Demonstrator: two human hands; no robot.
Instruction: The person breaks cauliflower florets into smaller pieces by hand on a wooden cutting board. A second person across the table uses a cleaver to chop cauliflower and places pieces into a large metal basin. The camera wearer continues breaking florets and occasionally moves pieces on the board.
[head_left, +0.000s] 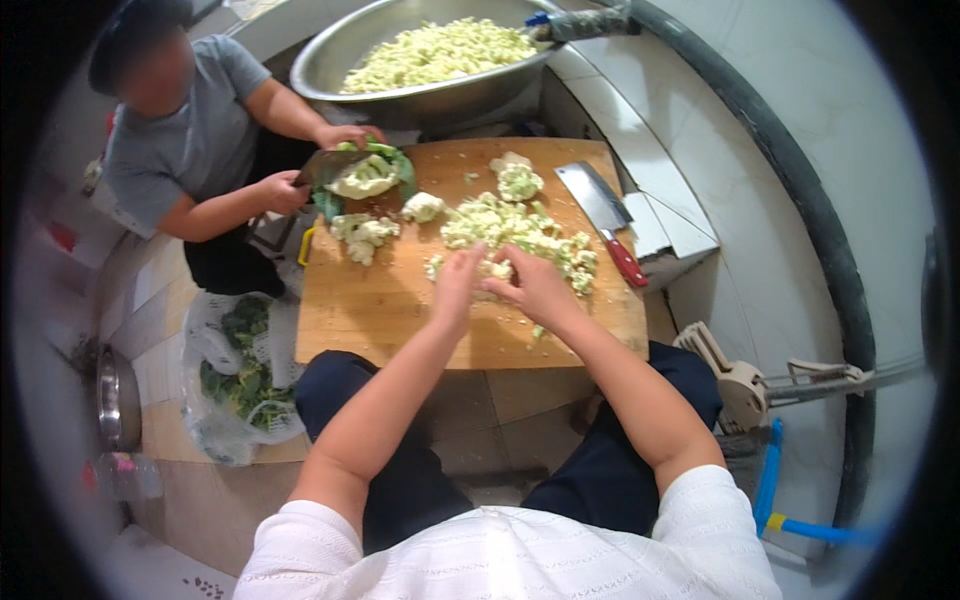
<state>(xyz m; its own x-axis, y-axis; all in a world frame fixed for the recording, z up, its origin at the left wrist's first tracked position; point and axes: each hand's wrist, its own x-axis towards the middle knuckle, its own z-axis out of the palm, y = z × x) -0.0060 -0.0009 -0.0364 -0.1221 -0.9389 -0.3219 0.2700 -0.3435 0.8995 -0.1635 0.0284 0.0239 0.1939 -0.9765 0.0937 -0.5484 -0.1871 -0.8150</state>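
Observation:
A loose heap of cut cauliflower florets (510, 225) lies on the wooden cutting board (367, 315) in front of me. My right hand (540, 289) curls its thumb and fingers around a small cauliflower piece (498, 270) at the near side of the heap. Close beside it, my left hand (457, 289) is raised edgewise with its fingers together; whether it grips anything is hidden. A cleaver (596, 199) with a red handle rests along the board's right side. Beyond the heap sits a larger cauliflower chunk (517, 178), and another chunk (424, 208) lies to its left.
Across the board's left corner, a co-worker (217, 120) holds a knife against a leafy cauliflower head (367, 178). More florets (364, 235) lie nearby. Behind stands a big metal basin (322, 82) of cut cauliflower. A plastic bag (199, 390) with leaves sits on the floor at left.

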